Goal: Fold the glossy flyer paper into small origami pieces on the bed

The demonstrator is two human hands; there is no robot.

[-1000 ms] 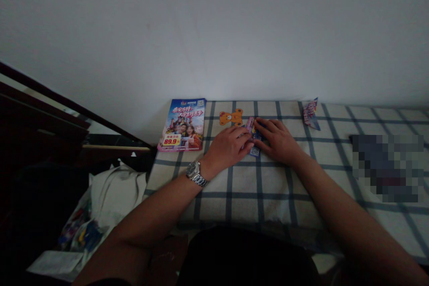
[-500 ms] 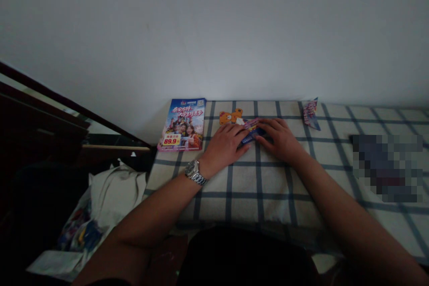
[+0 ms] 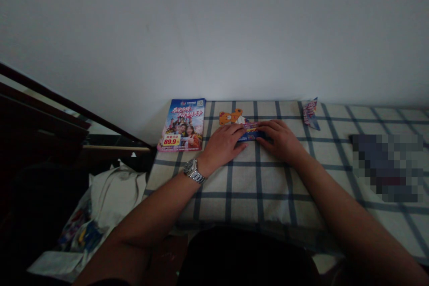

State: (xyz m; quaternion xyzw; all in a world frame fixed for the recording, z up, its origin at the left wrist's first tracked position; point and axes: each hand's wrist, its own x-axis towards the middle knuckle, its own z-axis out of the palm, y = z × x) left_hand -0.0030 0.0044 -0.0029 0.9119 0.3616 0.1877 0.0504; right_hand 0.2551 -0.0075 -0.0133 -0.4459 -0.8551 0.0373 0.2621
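Observation:
A folded leaflet (image 3: 251,131), blue and pink with printed lettering, lies on the checked cloth with its length running left to right. My left hand (image 3: 225,142), wearing a metal watch (image 3: 193,170) on the wrist, holds its left end, fingers along the top and thumb near the close edge. Its right end is gripped by my right hand (image 3: 279,139), fingertips at the far edge and thumb at the near one. Both hands partly cover the leaflet. Just behind it sits an orange cartoon bear (image 3: 229,117), with a white bit beside it.
A stack of printed flyers (image 3: 182,123) lies on the left by the wall. Further right, a folded paper piece (image 3: 311,114) stands near the wall. A pixelated dark object (image 3: 382,167) rests on the checked cloth (image 3: 246,183). White bags (image 3: 115,194) are below left, beside a dark rail (image 3: 67,98).
The leaflet has turned from a slant to nearly level, and more of its printed face shows between my hands. My left hand has shifted slightly left.

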